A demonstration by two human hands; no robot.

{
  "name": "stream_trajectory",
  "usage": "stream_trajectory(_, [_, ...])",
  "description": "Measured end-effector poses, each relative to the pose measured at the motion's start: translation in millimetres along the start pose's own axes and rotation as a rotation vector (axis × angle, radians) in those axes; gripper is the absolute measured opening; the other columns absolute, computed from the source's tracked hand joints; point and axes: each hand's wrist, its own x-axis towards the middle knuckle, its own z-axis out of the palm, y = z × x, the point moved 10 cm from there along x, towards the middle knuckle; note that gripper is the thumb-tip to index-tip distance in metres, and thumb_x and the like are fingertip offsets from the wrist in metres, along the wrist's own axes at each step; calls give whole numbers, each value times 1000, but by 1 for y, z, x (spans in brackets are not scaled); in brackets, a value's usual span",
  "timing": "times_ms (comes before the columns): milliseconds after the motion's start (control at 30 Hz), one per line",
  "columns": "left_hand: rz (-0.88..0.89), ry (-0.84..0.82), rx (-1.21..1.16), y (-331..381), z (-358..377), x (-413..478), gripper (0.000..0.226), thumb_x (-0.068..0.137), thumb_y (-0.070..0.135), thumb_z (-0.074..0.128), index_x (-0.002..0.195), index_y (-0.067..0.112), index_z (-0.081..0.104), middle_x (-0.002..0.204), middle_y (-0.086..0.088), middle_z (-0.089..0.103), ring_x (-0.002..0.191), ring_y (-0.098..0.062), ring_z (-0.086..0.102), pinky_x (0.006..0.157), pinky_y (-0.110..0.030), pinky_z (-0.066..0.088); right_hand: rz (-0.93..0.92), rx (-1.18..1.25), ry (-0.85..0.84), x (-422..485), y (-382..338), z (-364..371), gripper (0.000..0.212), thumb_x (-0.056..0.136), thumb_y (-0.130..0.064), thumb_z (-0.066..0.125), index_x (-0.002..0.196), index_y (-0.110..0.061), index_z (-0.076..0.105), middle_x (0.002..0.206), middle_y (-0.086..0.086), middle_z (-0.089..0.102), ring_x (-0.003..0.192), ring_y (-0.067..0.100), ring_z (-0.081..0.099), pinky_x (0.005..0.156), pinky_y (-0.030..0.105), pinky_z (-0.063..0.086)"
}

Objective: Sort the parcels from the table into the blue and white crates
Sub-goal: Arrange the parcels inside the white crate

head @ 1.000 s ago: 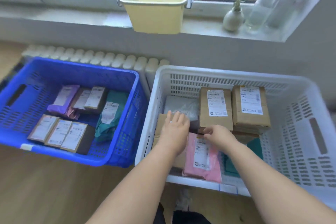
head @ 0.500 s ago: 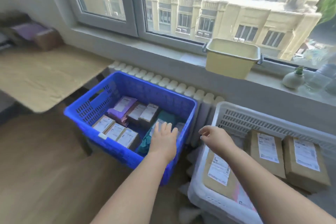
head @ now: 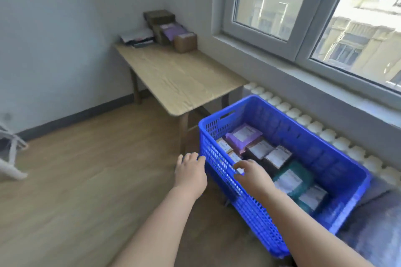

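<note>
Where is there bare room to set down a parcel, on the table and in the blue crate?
Table: bare wood from its near edge up to the parcel pile crowding its far corner. Blue crate: a strip along the side next to the radiator looks free; parcels crowd its near side.

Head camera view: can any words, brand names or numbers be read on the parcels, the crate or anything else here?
No text is readable.
The white labels on parcels in the blue crate: printed, but too blurred to read.
The parcels on the table: labels too small and blurred.
Crate walls and table top: no writing seen.
</note>
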Motion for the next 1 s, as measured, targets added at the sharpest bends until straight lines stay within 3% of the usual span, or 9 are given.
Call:
stream_trajectory(133, [-83, 4, -30, -54, -8, 16, 47, 96, 15, 43, 142, 23, 45, 142, 2, 46, 134, -21, 38, 119, -36, 18, -68, -22, -18, 34, -49, 8, 36, 93, -25, 59, 129, -27, 61, 128, -1, 55, 120, 20, 55, 96, 30, 43])
stream_trajectory(300, [-167, 19, -81, -115, -13, 76, 47, 97, 16, 43, 144, 23, 43, 143, 3, 44, 135, -19, 36, 120, -36, 16, -143, -24, -30, 115, -107, 17, 37, 96, -26, 56, 133, -27, 56, 129, -1, 52, 118, 18, 54, 86, 28, 42])
stream_trajectory(600, [-266, 19, -52, -198, -58, 215, 47, 98, 15, 44, 144, 21, 42, 143, 0, 44, 135, -22, 36, 120, -37, 16, -258, 51, -36, 276, -212, -6, 42, 89, -27, 61, 131, -27, 57, 128, -2, 53, 116, 19, 56, 93, 30, 46])
stream_trajectory(867, [-333, -5, -66, -303, -76, 306, 47, 99, 17, 45, 146, 20, 40, 145, 0, 43, 137, -22, 35, 120, -38, 17, -326, -53, -152, 391, -321, 28, 47, 96, -35, 55, 142, -29, 46, 142, -3, 43, 114, 18, 55, 79, 26, 40])
stream_trajectory(1000, [-314, -22, -76, -358, -85, 358, 46, 100, 20, 45, 147, 20, 41, 146, -2, 44, 137, -24, 37, 120, -38, 20, -310, -74, -162, 446, -368, 40, 50, 96, -34, 56, 144, -27, 44, 145, -2, 42, 121, 18, 53, 88, 28, 47])
